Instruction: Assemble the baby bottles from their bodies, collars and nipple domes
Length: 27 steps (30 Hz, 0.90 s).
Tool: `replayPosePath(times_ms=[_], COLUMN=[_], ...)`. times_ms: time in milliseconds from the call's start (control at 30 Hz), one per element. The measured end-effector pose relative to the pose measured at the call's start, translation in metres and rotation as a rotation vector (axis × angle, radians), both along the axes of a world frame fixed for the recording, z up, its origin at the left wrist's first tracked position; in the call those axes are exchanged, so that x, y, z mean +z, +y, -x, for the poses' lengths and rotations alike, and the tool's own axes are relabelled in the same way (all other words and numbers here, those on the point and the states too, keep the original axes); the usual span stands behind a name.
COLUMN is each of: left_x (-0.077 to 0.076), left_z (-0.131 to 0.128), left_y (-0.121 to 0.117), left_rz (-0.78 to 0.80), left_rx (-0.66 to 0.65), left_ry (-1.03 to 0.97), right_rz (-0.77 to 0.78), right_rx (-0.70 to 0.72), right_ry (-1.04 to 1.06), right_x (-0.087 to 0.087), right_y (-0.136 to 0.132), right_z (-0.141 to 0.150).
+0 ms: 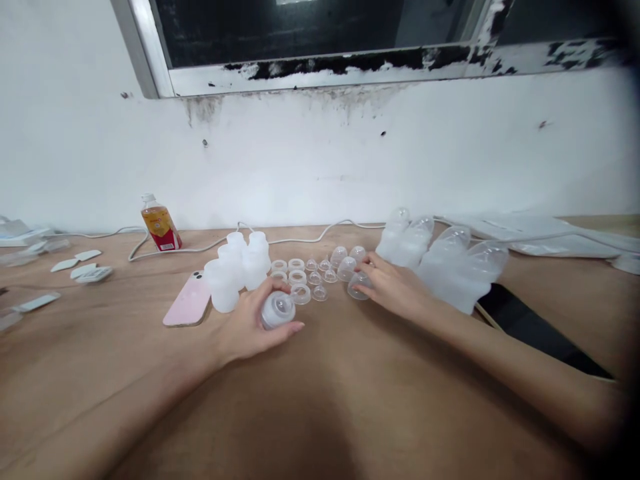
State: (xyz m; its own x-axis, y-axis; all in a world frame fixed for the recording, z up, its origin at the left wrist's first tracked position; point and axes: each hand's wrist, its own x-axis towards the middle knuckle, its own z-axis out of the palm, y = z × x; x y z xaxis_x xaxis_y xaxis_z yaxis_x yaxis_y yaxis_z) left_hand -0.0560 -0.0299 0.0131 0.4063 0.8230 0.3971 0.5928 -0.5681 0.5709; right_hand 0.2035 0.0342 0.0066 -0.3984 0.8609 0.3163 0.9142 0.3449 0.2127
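My left hand [257, 320] is wrapped round a translucent white baby bottle [274, 311], its ringed top with a clear teat tilted toward me. My right hand [383, 283] has its fingers on a clear dome cap [358, 287], the nearest of several standing in rows. Between the hands, white collar rings [301, 294] and clear teats [319, 293] lie in rows. Beside my left hand stands a cluster of frosted bottle bodies [225, 287]. Behind my right forearm are several bottles with clear domed caps [453, 267].
A pink phone [188, 300] lies at the left and a black-screened phone [543, 330] at the right. A drink bottle [161, 223] stands near the wall. A white cable [320, 238] runs along the back; flat white pieces [87, 272] are far left.
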Motion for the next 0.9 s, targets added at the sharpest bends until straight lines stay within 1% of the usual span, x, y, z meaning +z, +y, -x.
replayPosePath(times_ms=[67,133,167,200,267,333,400,467,567,600,667,733,767,800,833,900], left_x=[0.000,0.000,-0.001,-0.001,-0.003,-0.005,-0.006,-0.006,-0.004,-0.003,-0.002,0.000,0.000,0.000,0.000,0.000], left_z=[0.002,-0.001,-0.005,-0.009,-0.019,-0.029,-0.035,-0.037,-0.035,-0.034,-0.032,-0.028,-0.026,-0.025,-0.023,-0.021], left_y=[-0.002,-0.002,-0.001,0.002,0.007,0.012,0.015,0.018,0.021,0.022,0.024,0.026,0.027,0.027,0.027,0.027], left_rz=[0.028,0.038,0.036,0.036,0.035,0.023,0.010,0.019,0.045,0.048,0.051,0.062,0.068,0.071,0.073,0.065], left_rx=[0.026,0.076,0.093,0.095,0.059,0.016,0.002,-0.009,-0.060,-0.080,-0.126,-0.194,-0.229,-0.258,-0.272,-0.248], left_ry=[0.018,0.044,0.064,0.088,0.147,0.201,0.225,0.226,0.223,0.218,0.184,0.127,0.103,0.089,0.086,0.085], right_rz=[-0.019,0.028,0.098,0.201,0.414,0.535,0.574,0.639,0.764,0.750,0.616,0.481,0.455,0.468,0.516,0.660], right_rx=[0.031,0.131,0.194,0.244,0.303,0.309,0.315,0.335,0.359,0.374,0.457,0.600,0.680,0.751,0.811,0.886], right_ry=[0.077,0.250,0.344,0.420,0.479,0.471,0.489,0.561,0.674,0.687,0.660,0.592,0.571,0.572,0.602,0.759], right_x=[0.006,0.017,0.022,0.027,0.033,0.034,0.031,0.027,0.020,0.018,0.016,0.019,0.022,0.026,0.031,0.041], right_y=[-0.005,-0.017,-0.024,-0.031,-0.043,-0.050,-0.051,-0.049,-0.046,-0.046,-0.047,-0.051,-0.054,-0.058,-0.062,-0.070], right_z=[0.005,0.016,0.024,0.032,0.049,0.061,0.068,0.069,0.065,0.064,0.061,0.059,0.057,0.055,0.052,0.047])
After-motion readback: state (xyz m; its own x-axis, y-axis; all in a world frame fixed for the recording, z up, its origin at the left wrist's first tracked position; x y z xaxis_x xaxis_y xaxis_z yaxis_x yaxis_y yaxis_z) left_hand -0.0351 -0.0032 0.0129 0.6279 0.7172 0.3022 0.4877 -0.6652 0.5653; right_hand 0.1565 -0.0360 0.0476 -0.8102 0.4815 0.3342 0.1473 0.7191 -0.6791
